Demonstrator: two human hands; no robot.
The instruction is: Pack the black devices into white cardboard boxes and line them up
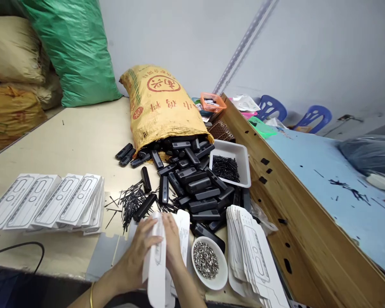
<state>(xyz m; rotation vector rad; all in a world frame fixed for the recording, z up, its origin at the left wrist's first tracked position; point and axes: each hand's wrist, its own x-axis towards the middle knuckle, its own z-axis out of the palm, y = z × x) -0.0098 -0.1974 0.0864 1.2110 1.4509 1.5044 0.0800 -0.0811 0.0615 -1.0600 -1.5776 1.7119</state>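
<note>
A narrow white printed cardboard box [157, 267] stands on edge at the front of the table, held between my two hands. My left hand [135, 248] grips it from the left, fingers curled over its upper part. Against its right side presses my right hand [172, 239], seen mostly from the back, its fingertips at the top edge. Another white printed carton piece [183, 226] lies just behind and right of the box. Past my fingers lie loose thin black sticks [131, 205] and a black oblong plastic case [144, 207]. What the box contains is hidden.
A yellow woven sack [167, 98] spills many black cases [200, 184]. Right are a white bowl of small metal parts [223, 278], flat cartons [259, 256] and a white tray [244, 164]. Closed boxes [45, 201] stand left. A wooden divider [295, 222] borders the table.
</note>
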